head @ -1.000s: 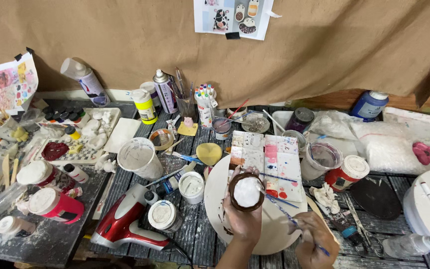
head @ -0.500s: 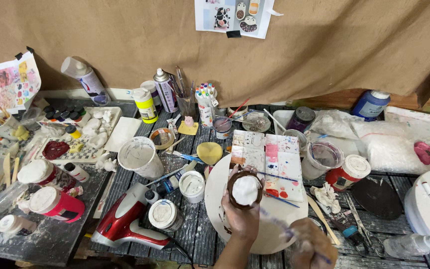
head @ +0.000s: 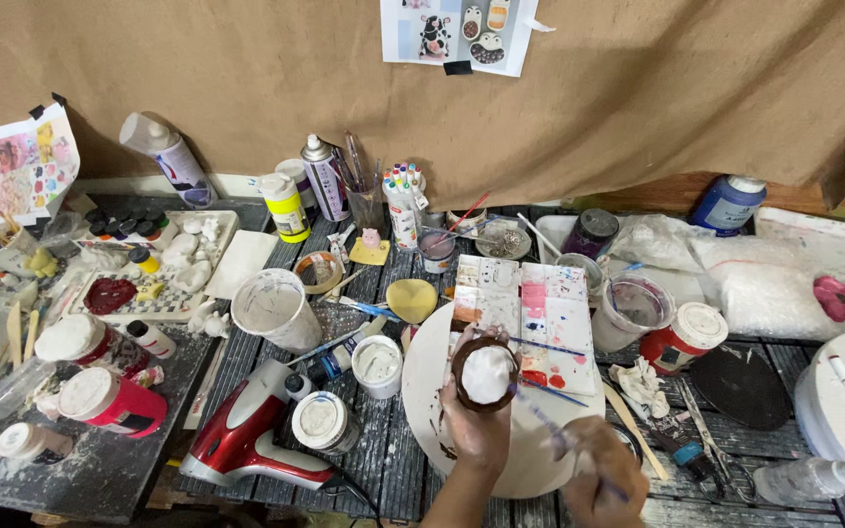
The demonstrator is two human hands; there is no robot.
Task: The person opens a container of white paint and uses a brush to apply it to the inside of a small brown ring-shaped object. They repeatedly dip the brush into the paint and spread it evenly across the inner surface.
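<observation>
Over the round board (head: 422,391), left hand (head: 476,430) grips bowl (head: 486,374); right hand (head: 599,469) grips brush (head: 540,416).

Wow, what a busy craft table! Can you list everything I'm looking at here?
Round piece: one, brown rim, white centre, held over the white round board.
Paintbrush: one, thin, in the right hand.
Palette: one, white with pink and red dabs, behind the board.
Hair dryer: one, red and white, front left.
Paint jars: two, red with white lids, far left.
White cup: one, paint-stained, centre left.
Spray cans: several, at the back by the brown cloth.
Blue bottle: one, back right.
Left hand: grips the round piece.
Right hand: blurred, holds the brush.
</observation>
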